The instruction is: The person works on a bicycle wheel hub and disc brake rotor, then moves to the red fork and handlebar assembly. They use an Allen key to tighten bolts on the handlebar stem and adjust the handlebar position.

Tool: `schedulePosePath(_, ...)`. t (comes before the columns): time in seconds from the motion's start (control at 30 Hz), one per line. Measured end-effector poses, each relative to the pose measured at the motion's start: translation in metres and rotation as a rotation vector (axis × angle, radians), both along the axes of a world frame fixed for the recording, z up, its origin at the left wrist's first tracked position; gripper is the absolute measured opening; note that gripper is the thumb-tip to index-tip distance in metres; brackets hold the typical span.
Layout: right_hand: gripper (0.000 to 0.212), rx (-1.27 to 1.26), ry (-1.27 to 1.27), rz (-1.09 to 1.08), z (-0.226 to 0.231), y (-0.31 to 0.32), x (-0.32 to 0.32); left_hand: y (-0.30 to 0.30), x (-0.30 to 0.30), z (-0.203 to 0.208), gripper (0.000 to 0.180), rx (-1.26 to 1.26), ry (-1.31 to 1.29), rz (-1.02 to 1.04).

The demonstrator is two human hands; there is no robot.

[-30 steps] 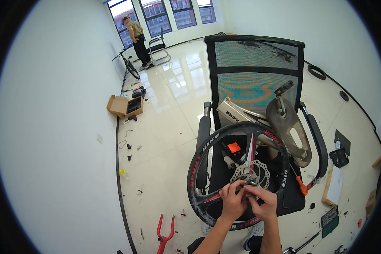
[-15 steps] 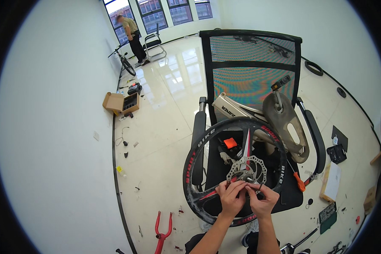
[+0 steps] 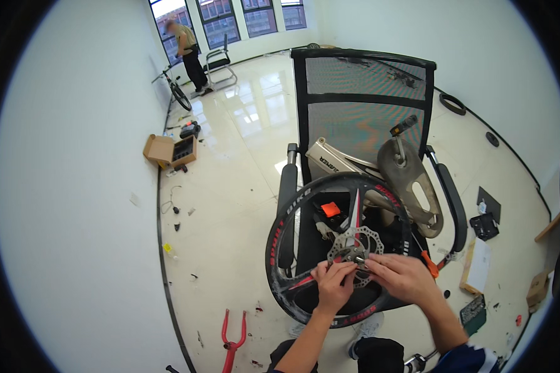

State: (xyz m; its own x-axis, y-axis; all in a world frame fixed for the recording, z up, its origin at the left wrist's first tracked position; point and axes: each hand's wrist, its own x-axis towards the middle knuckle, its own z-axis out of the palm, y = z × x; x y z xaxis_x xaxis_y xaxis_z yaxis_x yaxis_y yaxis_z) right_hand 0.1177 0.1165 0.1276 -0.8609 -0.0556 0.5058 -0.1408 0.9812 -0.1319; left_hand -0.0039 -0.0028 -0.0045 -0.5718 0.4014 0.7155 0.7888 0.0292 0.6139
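Observation:
A black bicycle wheel with three red-and-white-marked spokes lies tilted on the seat of an office chair. A silver disc brake rotor with holes is fixed around its hub, and a short metal axle sticks up in the middle. My left hand is closed in a pinch at the near left side of the axle. My right hand reaches over the rotor from the right, its fingertips pressed together at the axle's end. Whatever small part lies between the fingertips is hidden.
Behind the wheel, a silver bicycle frame with a crank and pedal rests on the chair. An orange-handled screwdriver lies at right. A red fork and an open cardboard box are on the floor. A person stands by the windows.
My right hand has lifted and swung to the right, now coming over the rotor with its back up. My left hand stays at the hub. The view has shifted slightly.

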Motion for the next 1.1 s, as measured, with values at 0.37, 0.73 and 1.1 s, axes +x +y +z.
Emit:
schedulePosePath(0.37,0.013,0.526,-0.308,0.308,0.04,0.018,-0.009,0.0,0.001,0.006,0.016,0.051,0.006,-0.015)
schedulePosePath(0.73,0.018,-0.187,-0.109,-0.388,-0.01,-0.04,0.008,-0.003,-0.001,0.002,0.015,0.063,0.005,-0.006)
schedulePosePath(1.1,0.012,-0.701,-0.006,-0.526,-0.017,-0.047,0.007,-0.001,-0.001,0.002,0.016,0.056,0.005,-0.011)
